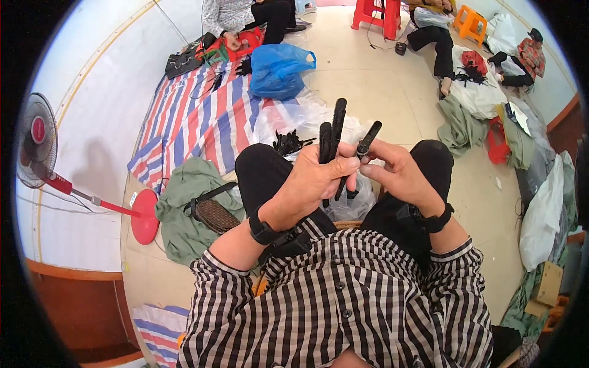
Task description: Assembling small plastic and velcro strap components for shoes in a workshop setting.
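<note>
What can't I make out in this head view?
- Middles of the black pieces: head view, partly covered by the left grip.
- Contents of the blue bag: head view, hidden by its plastic.
- Pieces in the dark pile: head view, too small to identify.

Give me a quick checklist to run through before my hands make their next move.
1. Left hand gripping upright black pieces: ok.
2. Right hand fingers on the tilted black piece: ok.
3. Straps on both wrists, left strap and right strap: ok.
4. Loose black pile in view near the left knee: ok.
5. Every held piece fully closed: cannot tell, fingers cover parts.
</note>
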